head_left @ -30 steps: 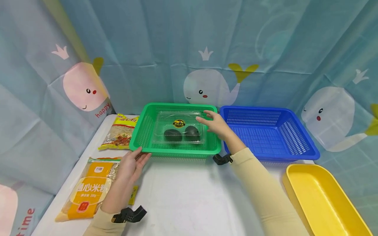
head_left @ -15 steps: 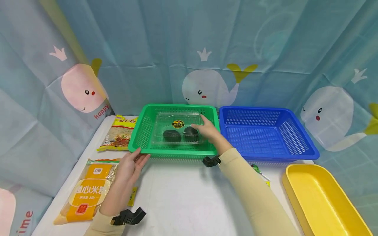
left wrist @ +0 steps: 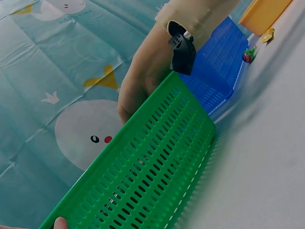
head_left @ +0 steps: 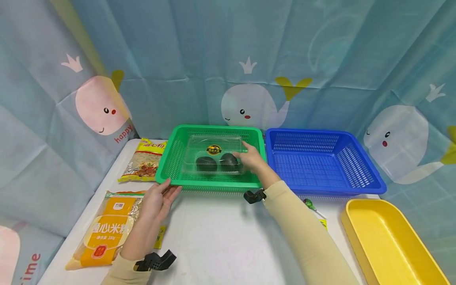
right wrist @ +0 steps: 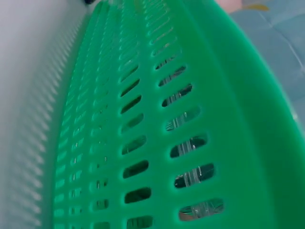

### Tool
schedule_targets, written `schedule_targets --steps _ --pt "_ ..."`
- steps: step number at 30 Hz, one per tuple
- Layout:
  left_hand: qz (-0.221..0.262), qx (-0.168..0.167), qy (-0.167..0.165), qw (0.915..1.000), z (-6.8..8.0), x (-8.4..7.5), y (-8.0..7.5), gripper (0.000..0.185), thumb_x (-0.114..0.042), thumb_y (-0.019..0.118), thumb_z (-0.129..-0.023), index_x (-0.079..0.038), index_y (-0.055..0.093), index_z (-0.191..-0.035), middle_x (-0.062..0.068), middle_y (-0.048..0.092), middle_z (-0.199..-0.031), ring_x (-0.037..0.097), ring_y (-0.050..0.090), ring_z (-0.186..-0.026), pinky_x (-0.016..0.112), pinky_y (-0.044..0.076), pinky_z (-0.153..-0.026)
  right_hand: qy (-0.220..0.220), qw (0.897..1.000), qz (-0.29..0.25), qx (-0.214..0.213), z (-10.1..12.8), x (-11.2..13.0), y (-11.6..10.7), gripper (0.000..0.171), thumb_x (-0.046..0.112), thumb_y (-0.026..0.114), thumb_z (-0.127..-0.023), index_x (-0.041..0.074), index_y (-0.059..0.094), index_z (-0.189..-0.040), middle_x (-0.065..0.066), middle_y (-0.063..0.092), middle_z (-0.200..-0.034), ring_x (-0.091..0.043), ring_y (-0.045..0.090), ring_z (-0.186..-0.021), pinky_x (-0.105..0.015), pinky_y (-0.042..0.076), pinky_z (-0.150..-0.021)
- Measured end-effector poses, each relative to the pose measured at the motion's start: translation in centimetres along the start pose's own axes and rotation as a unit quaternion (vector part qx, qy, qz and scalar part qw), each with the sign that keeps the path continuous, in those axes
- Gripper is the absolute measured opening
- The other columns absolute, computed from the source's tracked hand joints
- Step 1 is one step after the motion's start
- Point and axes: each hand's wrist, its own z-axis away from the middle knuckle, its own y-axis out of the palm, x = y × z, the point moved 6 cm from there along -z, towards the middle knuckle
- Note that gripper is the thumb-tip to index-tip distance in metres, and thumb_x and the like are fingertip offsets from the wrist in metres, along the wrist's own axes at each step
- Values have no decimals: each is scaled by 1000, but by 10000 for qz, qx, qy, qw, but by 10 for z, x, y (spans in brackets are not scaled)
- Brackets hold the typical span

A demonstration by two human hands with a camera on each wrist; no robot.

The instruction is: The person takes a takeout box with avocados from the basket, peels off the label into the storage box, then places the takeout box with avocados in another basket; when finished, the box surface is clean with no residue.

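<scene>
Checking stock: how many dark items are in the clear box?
2: the left dark item and the right dark item, side by side in the clear box; the right hand hides one edge.

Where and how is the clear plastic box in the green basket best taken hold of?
The clear plastic box is probably best gripped at its right end, from above and slightly right. It lies flat inside the green basket, whose walls hinder a low approach, and the right hand is at that end.

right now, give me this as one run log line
left hand: holds green basket by near-left rim | right hand: on clear box, right end | clear box: in green basket, two dark items inside
</scene>
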Motion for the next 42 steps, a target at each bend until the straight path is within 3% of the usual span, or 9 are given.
schedule_targets --steps 3,5,7,12,17,22,29,34,42 --pt "-17 -25 6 10000 0 0 0 55 -18 46 -108 -13 25 -158 9 42 -137 16 52 -124 28 53 -104 -79 9999 13 -92 1 1 0 72 29 61 -102 28 21 -162 -11 23 -167 -26 62 -95 -48 58 -85" --pt "-43 -52 16 10000 0 0 -1 55 -18 46 -108 -13 25 -158 9 42 -139 17 52 -126 28 54 -103 -140 9999 -30 -94 2 3 0 71 27 61 -103 28 21 -162 -13 32 -163 -17 51 -64 -43 53 -65" --pt "-74 -86 22 9999 0 0 -1 53 -18 46 -108 -13 26 -157 10 43 -139 17 52 -126 28 54 -103 -210 9997 -124 -47 5 6 -1 71 25 60 -103 28 21 -162 -15 41 -157 -15 37 -52 -41 44 -53" --pt "-87 -149 24 9998 0 -1 -1 52 -17 47 -108 -14 29 -156 9 45 -138 15 57 -119 28 54 -102 -357 9987 -363 85 17 20 -5 71 25 60 -103 28 21 -162 -16 52 -148 -22 63 -81 -38 52 -54" --pt "-35 -193 60 9998 2 -2 -2 52 -16 49 -107 -14 29 -155 10 45 -138 15 57 -116 28 55 -102 -465 9978 -458 111 31 33 -13 73 25 60 -103 28 18 -163 -18 47 -153 -33 67 -108 -48 61 -67" --pt "-91 -197 99 9997 2 -3 -2 53 -16 48 -107 -13 28 -155 9 44 -138 16 55 -119 28 54 -102 -453 9971 -608 107 47 39 -22 74 24 61 -103 30 18 -162 -19 43 -155 -38 64 -118 -50 64 -79" --pt "-191 -170 110 9996 1 -2 1 53 -16 48 -107 -15 28 -157 10 42 -143 19 50 -130 28 54 -102 -532 9973 -515 33 73 38 -42 74 24 61 -103 31 17 -162 -18 48 -152 -36 63 -119 -44 65 -78" --pt "-256 -152 128 9995 1 -2 2 53 -16 48 -107 -13 29 -156 11 44 -140 16 56 -119 27 55 -101 -636 9972 -392 22 93 37 -55 73 26 60 -103 31 17 -163 -17 52 -149 -36 66 -114 -43 65 -77" --pt "-293 -130 178 9993 2 -2 1 54 -18 47 -108 -14 28 -158 11 42 -144 18 54 -125 26 54 -101 -656 9971 -376 26 120 32 -66 70 26 59 -104 31 19 -162 -18 47 -153 -36 58 -129 -44 64 -83"
